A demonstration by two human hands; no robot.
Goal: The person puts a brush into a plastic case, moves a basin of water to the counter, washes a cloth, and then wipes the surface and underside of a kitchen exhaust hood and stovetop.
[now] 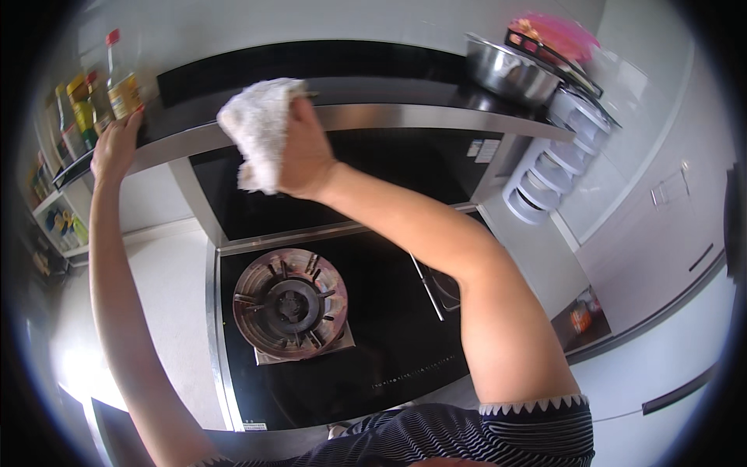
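My right hand (308,154) holds a crumpled white cloth (259,125) against the black upper ledge (373,90) and its metal front edge. My left hand (115,146) is at the ledge's left end, its fingertips beside the base of a red-capped bottle (121,87). Whether those fingers grip the bottle or only rest on the ledge, I cannot tell. Below both arms lies a black glass cooktop (385,327) with a round burner (290,303) on its left side. The cloth hides part of the ledge's front.
More condiment bottles (79,105) stand at the far left. On the ledge's right end sits a steel pot (510,70), with a pink item (554,35) behind it. Stacked clear containers (543,175) stand right of the stove. A white counter (169,292) runs along the left.
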